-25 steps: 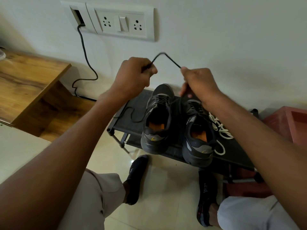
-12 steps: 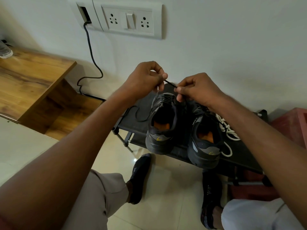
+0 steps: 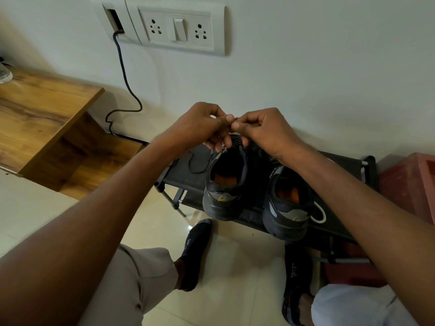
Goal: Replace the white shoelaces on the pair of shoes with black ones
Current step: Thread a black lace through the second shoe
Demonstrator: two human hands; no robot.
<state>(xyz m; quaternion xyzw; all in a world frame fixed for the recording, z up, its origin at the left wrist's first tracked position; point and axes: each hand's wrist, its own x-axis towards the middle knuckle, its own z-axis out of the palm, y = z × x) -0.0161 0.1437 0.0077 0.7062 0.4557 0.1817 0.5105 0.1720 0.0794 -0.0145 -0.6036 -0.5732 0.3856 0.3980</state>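
Head view looks down on two bare forearms reaching forward over a low black rack [image 3: 339, 161] that stands against a white wall. Both hands meet just above the toe end of the left shoe [image 3: 223, 184]. The left hand [image 3: 202, 123] has its fingers curled, thumb and forefinger pressed together in a pinch; the right hand [image 3: 263, 128] is curled the same way, its thumb tip almost touching the left thumb. Between the two pinches a short bit of black lace [image 3: 199, 167] seems to be held, but the lace at the fingertips is mostly hidden and blurred. A slack loop of the same lace hangs down from under the left hand and lies on the rack just left of the left shoe.

Both shoes are dark grey with orange insoles and stand side by side on the rack, heels toward the camera. The right shoe [image 3: 288, 208] sits slightly nearer, partly under the right forearm. A white lace [image 3: 319, 214] lies on the rack touching the right side of that shoe, mostly covered by the arm.

Below the rack, two feet in dark socks rest on a pale tiled floor, with light trouser knees at the bottom edge. A wooden desk [image 3: 42, 114] stands at left. On the wall is a socket panel [image 3: 179, 29], and a dark cable [image 3: 124, 74] runs down from it toward the floor. A red crate [image 3: 409, 184] sits at the right edge.
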